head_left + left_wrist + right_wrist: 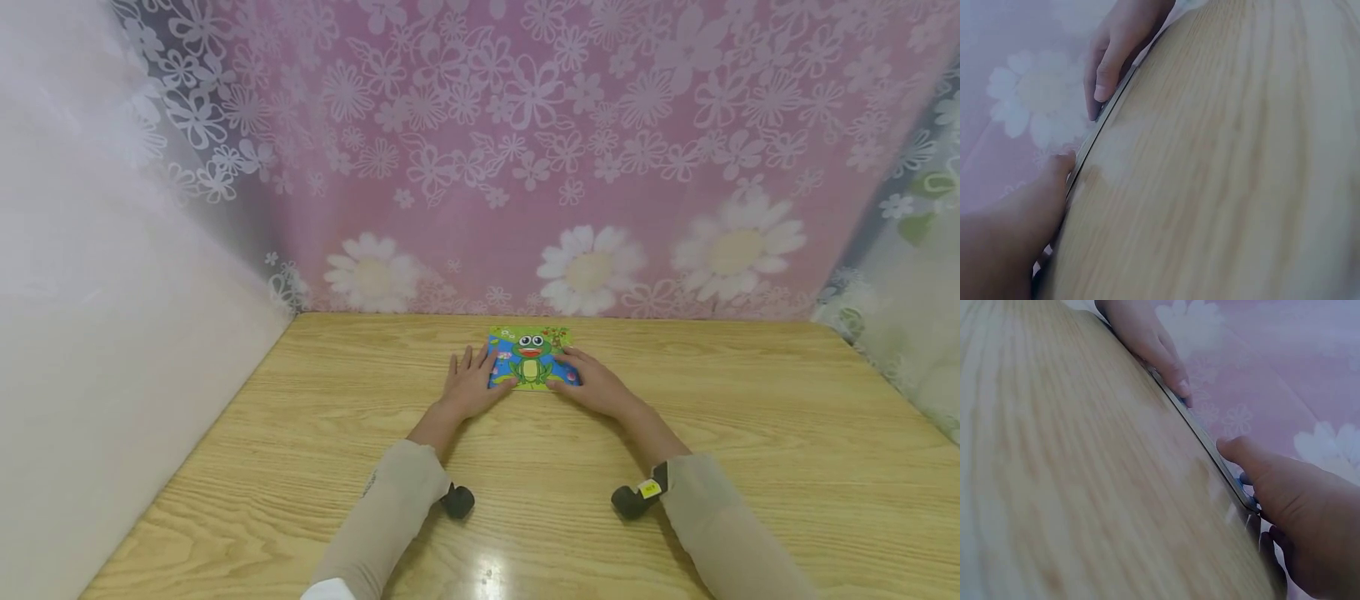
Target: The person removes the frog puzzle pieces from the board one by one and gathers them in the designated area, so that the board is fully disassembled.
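While the frog picture (pixel 531 371) lies near the desk's (pixel 360 392) far edge, the left hand (pixel 471 390) and right hand (pixel 600 390) flank it, fingers mostly straight (forearms angled inward), merely touching its sides.

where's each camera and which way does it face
Head: on the head, facing forward and down at the frog picture board; left hand, right hand, sleeves show.
Left wrist: on that wrist, facing the board's edge across the tabletop; both hands show.
Right wrist: on that wrist, facing the same edge; both hands show.
Shared by wrist views: pink floral backdrop.
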`<state>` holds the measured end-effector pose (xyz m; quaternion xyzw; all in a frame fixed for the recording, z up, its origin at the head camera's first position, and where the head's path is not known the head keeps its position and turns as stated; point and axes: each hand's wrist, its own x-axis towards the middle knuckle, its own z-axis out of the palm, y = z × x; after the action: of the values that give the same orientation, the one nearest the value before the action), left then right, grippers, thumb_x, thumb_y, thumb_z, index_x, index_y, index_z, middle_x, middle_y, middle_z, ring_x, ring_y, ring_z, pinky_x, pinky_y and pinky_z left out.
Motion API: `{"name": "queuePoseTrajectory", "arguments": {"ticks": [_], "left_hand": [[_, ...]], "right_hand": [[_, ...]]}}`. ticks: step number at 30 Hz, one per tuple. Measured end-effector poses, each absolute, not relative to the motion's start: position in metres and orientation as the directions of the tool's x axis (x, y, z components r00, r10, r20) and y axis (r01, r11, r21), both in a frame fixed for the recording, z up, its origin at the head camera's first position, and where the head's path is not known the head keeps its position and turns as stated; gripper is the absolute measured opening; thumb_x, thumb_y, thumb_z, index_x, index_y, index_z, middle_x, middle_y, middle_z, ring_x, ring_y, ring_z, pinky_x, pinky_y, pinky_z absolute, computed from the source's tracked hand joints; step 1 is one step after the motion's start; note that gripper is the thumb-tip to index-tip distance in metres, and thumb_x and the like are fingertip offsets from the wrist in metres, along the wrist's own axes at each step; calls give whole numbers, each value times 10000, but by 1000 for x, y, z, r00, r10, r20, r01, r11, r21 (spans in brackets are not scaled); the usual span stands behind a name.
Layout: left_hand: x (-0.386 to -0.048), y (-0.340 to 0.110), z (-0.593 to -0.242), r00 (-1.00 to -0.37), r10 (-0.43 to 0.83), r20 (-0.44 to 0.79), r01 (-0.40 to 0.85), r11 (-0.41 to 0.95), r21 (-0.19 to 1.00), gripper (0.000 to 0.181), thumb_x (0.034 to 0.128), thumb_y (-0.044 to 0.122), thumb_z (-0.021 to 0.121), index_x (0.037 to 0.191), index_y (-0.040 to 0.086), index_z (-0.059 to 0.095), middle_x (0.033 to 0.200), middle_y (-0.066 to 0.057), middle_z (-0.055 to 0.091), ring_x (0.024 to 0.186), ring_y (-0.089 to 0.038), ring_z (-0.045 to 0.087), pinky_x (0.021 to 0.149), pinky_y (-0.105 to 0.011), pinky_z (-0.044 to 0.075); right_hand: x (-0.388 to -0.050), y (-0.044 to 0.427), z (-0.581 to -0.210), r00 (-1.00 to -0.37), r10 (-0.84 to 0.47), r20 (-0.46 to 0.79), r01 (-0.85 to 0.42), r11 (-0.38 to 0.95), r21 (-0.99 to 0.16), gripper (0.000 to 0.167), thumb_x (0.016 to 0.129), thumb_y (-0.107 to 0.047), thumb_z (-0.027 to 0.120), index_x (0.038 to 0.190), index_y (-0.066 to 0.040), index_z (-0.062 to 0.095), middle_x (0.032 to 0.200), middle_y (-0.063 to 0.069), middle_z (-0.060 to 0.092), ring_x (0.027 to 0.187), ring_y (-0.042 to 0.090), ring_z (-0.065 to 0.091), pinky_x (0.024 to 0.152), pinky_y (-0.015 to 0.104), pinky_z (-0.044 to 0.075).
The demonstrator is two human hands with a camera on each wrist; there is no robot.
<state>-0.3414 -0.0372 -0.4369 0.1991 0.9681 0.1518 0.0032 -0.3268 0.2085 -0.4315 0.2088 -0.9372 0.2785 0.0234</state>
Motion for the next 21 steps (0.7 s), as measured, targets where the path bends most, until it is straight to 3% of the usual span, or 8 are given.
{"name": "queuePoseTrajectory", "arguments": {"ticks": [21], "left_hand": [[-322, -44, -428, -907, 418, 45, 411, 859, 305, 748, 925, 581, 350, 1472, 95, 197, 1512, -76, 127, 1369, -281, 59, 1062, -489, -3]], "right_hand": [[-316, 209, -427, -897, -419, 143, -429, 745, -512, 645, 881, -409, 597, 1372, -29, 419, 1449, 218, 251, 1287, 440, 242, 965, 603, 248]]}}
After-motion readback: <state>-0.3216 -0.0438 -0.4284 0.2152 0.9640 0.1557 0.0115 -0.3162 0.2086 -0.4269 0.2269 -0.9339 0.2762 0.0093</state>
